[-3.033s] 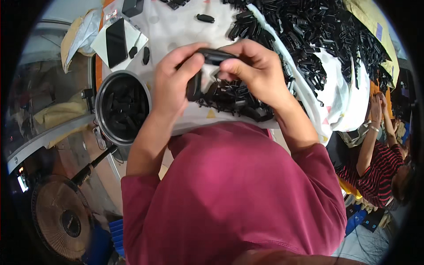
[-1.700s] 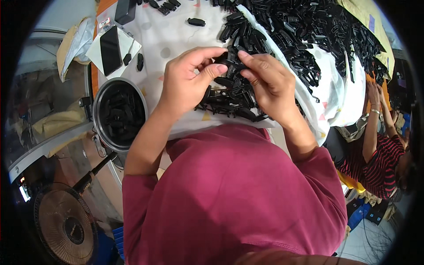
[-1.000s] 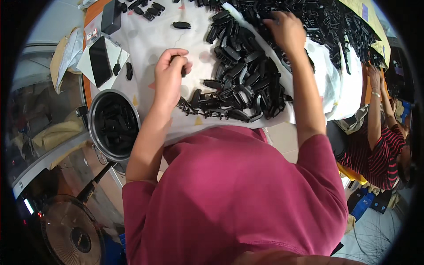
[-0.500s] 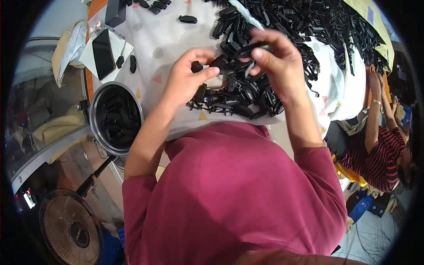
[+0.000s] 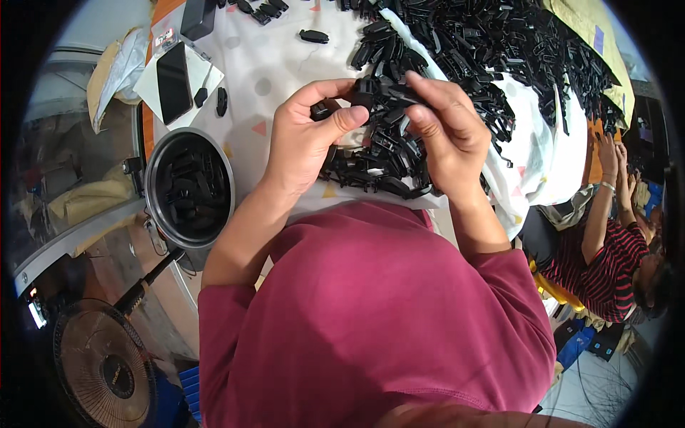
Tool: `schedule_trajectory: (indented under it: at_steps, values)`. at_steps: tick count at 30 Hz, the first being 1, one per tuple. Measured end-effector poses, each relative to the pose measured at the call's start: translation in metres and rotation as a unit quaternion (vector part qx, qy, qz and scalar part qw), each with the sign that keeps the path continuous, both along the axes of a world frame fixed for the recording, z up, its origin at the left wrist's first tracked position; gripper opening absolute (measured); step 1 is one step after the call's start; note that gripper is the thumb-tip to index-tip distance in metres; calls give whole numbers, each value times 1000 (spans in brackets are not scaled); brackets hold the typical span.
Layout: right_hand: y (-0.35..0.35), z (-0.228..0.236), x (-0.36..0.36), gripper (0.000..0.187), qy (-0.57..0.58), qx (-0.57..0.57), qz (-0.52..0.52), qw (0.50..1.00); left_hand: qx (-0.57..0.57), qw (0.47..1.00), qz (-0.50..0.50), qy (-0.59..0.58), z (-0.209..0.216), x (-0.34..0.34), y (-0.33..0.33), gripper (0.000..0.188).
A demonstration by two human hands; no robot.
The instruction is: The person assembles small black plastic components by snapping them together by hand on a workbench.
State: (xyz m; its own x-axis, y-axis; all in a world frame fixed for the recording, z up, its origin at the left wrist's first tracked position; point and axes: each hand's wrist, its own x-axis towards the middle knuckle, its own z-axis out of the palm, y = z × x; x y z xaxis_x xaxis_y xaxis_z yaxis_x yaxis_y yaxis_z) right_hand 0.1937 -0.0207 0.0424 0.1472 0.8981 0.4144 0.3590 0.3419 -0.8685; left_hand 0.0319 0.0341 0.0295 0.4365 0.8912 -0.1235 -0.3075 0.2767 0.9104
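My left hand (image 5: pixel 303 135) is closed on a small black plastic part (image 5: pixel 363 93), pinched between thumb and forefinger. A second dark piece (image 5: pixel 320 110) shows against the curled fingers of the same hand. My right hand (image 5: pixel 457 139) is just to the right, thumb and fingers apart. Between its fingertips and the left hand's part lies a long black piece (image 5: pixel 399 93); whether the right fingers touch it cannot be made out. Beneath both hands spreads a near heap of black plastic parts (image 5: pixel 385 160) on the white patterned cloth (image 5: pixel 278 43).
A metal bowl (image 5: pixel 230 192) of black parts stands at left. Beyond it lie a phone (image 5: pixel 173 84) and a black box (image 5: pixel 198 18). A large heap of parts (image 5: pixel 492 43) covers the far right. A fan (image 5: pixel 107 371) stands lower left; a co-worker in stripes (image 5: pixel 599 264) sits right.
My right fingers, earlier pinching a black part, have spread apart. The left hand still holds its part, now slightly higher and clearer. The whole view has shifted a little.
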Motion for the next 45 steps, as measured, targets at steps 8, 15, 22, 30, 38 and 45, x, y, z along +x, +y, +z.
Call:
schedule_trajectory:
  at_steps: [8,15,22,30,38,45]
  values:
    - [2,3,5,32,-177,64,10,982,246,958,22,143,-4,-3,2,28]
    - [5,-9,-4,37,-224,119,-25,967,-53,997,-42,-25,-5,10,-4,27]
    - [-1,-19,-14,30,181,-241,5,953,-60,998,-4,-13,-9,14,-2,27]
    - [47,-38,26,21,-47,-170,84,981,-199,972,7,-123,-34,-7,15,17]
    - [122,-78,123,32,-583,-251,-229,738,138,924,26,354,-40,-44,14,11]
    - [122,-79,113,28,-530,-276,-208,775,319,687,-190,625,-45,-35,-15,26]
